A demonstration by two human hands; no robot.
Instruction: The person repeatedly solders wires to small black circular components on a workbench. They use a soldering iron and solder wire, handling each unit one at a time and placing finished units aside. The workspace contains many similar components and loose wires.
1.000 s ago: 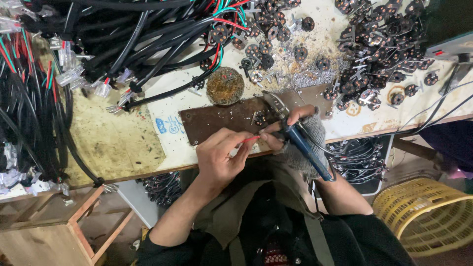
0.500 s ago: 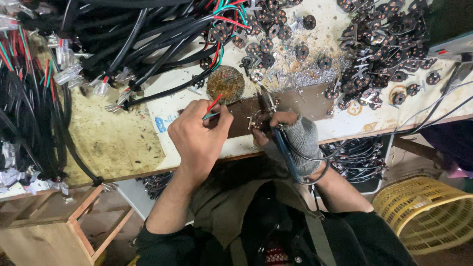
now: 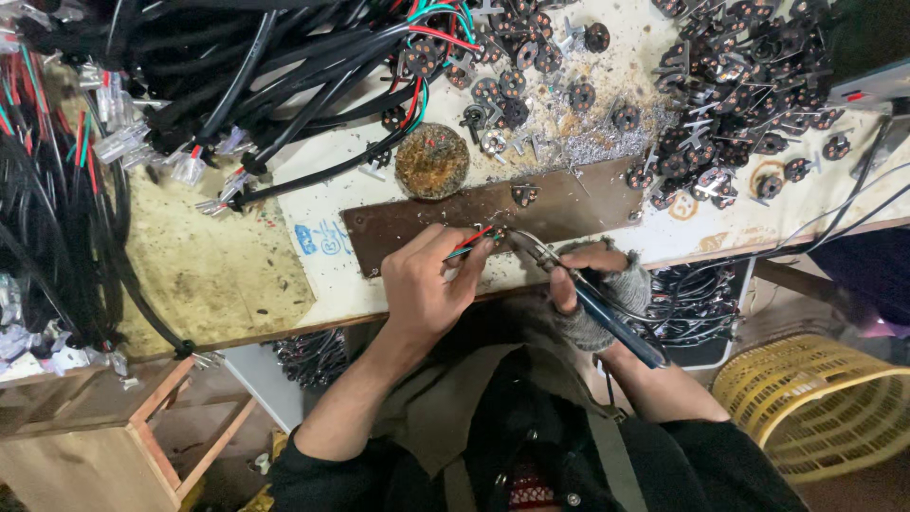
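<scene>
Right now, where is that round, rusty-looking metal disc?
In the head view, the round rusty metal disc sits on the pale workbench just beyond the brown plate's left half, beside the black cables and beyond the left hand.

The left hand [image 3: 425, 284] is bare, its forearm rising from the lower left with the elbow bent. Its fingers curl inward, thumb and forefinger pinched together at the tips, which point toward the right hand. The right hand [image 3: 592, 289] wears a grey fingerless glove; its fingers are wrapped closed in a fist-like grip, knuckles turned up. Its forearm comes up from the lower right in a dark sleeve. The two hands sit close together, fingertips nearly meeting, wrists apart.
</scene>
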